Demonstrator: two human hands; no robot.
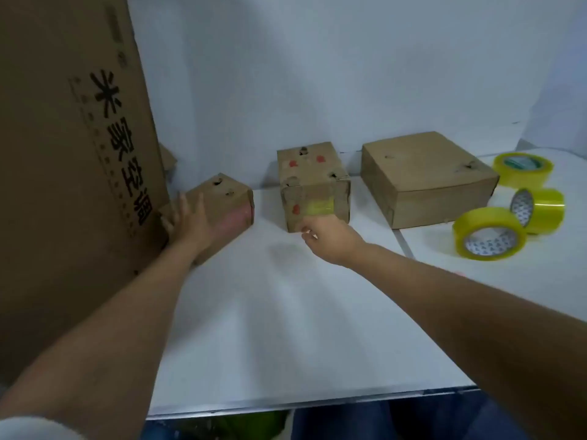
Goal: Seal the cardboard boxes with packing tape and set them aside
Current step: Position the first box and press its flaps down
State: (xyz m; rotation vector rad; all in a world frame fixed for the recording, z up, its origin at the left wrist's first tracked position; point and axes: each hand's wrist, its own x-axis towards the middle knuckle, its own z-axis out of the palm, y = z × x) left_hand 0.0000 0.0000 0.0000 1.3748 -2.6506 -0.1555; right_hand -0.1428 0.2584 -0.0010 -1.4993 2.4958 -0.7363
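Cardboard, brown, three small boxes in a row toward the back of the white table (pixel 286 312), against the pale wall (pixel 317 58).

Left box (pixel 222 204): tilted, one corner uppermost, small holes in its top face, a pinkish patch on the near end. Left hand (pixel 187 223) lies flat on its near side, fingers straight and slightly spread, fingertips at the edge where the box meets the tall carton.

Middle box (pixel 313 182): upright, red marks on top and front, a strip of yellowish tape (pixel 319 207) across its front face. Right hand (pixel 330 241) reaches to its lower front edge; fingers curl loosely at the cardboard, but whether they pinch anything cannot be told.

Right box (pixel 425 176): wider and flatter, closed, well apart from both hands.

Tape rolls, yellow-clear, three, grouped at the table's right end just beside the right box: far roll (pixel 522 169) lying flat, middle roll (pixel 540 211) on its edge, near roll (pixel 489 233) tilted with its core facing forward.

Tall carton (pixel 63 185): large, brown, black printed characters down its side, standing at the left edge, touching the left box.
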